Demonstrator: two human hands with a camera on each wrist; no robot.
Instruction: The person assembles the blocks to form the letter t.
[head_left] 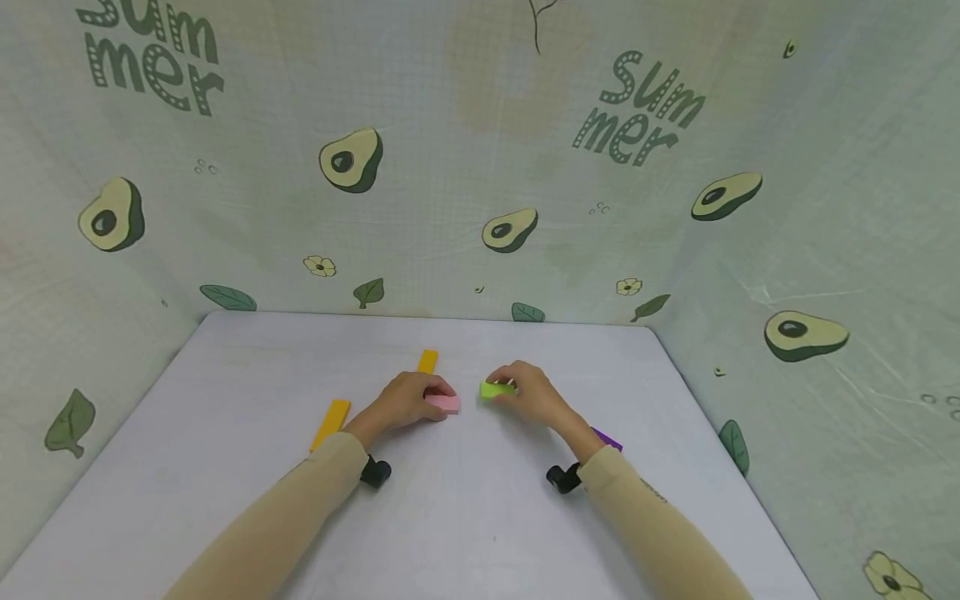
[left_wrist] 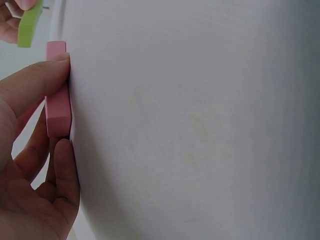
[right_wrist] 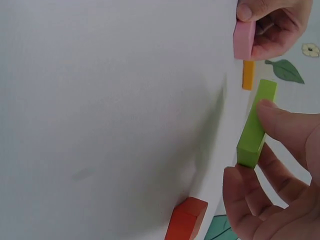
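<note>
My left hand (head_left: 407,398) pinches a pink block (head_left: 446,404) between thumb and fingers. In the left wrist view that pink block (left_wrist: 59,114) lies along the white table surface, the thumb across its near side. To the right, my right hand (head_left: 532,398) pinches a lime-green block (head_left: 493,390) by its length. The right wrist view shows the green block (right_wrist: 251,135) raised off the table, with a shadow beneath. A short gap separates the two blocks.
Yellow-orange blocks lie beyond the left hand (head_left: 427,360) and beside the left wrist (head_left: 330,423). A purple block (head_left: 609,440) is partly covered by the right forearm. An orange-red block (right_wrist: 187,220) shows low in the right wrist view. Printed cloth (head_left: 450,275) hangs around the white table (head_left: 480,533).
</note>
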